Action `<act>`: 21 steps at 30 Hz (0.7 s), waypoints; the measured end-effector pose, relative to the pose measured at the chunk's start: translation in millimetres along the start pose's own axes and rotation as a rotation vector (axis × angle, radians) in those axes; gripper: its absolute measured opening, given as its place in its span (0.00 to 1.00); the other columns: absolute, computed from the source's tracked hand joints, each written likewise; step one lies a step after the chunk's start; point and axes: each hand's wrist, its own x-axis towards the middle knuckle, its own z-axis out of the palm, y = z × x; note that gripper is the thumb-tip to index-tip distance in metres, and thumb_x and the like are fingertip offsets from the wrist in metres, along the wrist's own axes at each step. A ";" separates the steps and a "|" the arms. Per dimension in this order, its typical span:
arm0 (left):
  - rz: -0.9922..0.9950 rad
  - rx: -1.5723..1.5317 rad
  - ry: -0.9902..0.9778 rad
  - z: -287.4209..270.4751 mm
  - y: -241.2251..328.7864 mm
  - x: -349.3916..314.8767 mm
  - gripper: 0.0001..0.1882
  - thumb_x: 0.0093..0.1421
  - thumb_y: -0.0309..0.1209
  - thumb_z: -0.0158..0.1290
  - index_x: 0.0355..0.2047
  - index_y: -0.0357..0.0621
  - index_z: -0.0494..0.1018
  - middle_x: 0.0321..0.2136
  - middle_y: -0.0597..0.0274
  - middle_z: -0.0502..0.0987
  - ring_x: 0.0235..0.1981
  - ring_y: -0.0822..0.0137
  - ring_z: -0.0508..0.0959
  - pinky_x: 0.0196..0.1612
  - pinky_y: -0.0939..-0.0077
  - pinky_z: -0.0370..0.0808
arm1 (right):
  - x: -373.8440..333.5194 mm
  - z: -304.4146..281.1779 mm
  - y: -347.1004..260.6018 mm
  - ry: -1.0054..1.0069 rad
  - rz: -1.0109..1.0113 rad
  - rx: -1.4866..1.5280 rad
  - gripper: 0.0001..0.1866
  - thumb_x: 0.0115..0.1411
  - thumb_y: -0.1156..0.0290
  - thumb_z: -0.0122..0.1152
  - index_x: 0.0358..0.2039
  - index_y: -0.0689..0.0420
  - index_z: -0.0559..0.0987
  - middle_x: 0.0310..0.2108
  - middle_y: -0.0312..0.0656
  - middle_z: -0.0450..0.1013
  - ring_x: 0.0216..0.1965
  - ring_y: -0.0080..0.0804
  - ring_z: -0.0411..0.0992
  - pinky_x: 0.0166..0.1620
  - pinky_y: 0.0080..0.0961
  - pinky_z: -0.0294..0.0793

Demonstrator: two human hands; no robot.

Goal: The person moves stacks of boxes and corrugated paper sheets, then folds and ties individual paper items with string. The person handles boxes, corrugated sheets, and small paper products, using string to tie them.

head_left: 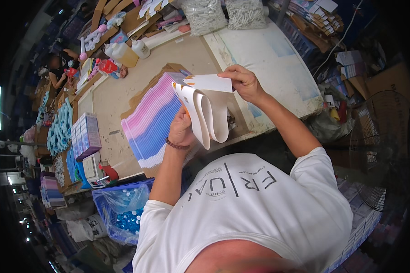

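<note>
My left hand (181,129), with a beaded bracelet at the wrist, is closed on a bundle of white folded sheets (196,111) with some orange and purple print along the upper edge. The sheets hang in loose loops below the grip. At the upper right, my right hand (244,84) pinches the end of a white flap (209,83) between thumb and fingers, holding it out nearly flat. Beside and behind my left hand, a long overlapping row of pink, lilac and blue folded cartons (152,116) lies on brown cardboard. The sheets cover its near right end.
Small purple-white boxes (85,135) stand at the table's left edge, above a blue crate (119,209) lined with plastic. Farther back are a yellowish jug (124,54), a white bottle (140,49) and bags of white parts (204,17). Another person (58,73) sits at far left.
</note>
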 end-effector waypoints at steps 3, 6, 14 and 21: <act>-0.016 -0.096 -0.037 -6.9 -9.5 2.3 0.28 0.52 0.37 0.62 0.52 0.45 0.67 0.46 0.64 0.74 0.47 0.65 0.74 0.52 0.66 0.72 | 2.8 2.0 13.5 0.035 0.000 0.018 0.20 0.52 0.90 0.48 0.38 0.55 0.81 0.38 0.38 0.70 0.36 0.24 0.70 0.39 0.17 0.70; -0.011 -0.200 -0.028 -15.4 -22.2 7.9 0.24 0.53 0.36 0.60 0.49 0.44 0.69 0.47 0.63 0.74 0.48 0.64 0.73 0.53 0.65 0.70 | 6.1 15.2 25.7 0.081 0.055 0.188 0.19 0.52 0.91 0.47 0.35 0.55 0.81 0.38 0.38 0.70 0.35 0.24 0.71 0.36 0.16 0.71; 0.067 -0.131 0.056 -8.9 -12.9 5.5 0.27 0.57 0.38 0.57 0.55 0.42 0.64 0.47 0.63 0.72 0.49 0.65 0.72 0.55 0.67 0.68 | 31.4 3.1 -3.9 0.044 -0.269 -0.199 0.17 0.44 0.89 0.53 0.29 0.53 0.82 0.37 0.39 0.71 0.35 0.30 0.72 0.37 0.21 0.72; 0.082 0.231 0.325 11.5 -3.1 3.6 0.19 0.58 0.31 0.55 0.48 0.35 0.67 0.41 0.62 0.75 0.42 0.72 0.74 0.49 0.77 0.69 | 36.6 -6.3 -34.1 -0.206 0.140 0.288 0.21 0.55 0.78 0.51 0.52 0.56 0.71 0.50 0.43 0.69 0.47 0.27 0.69 0.48 0.21 0.68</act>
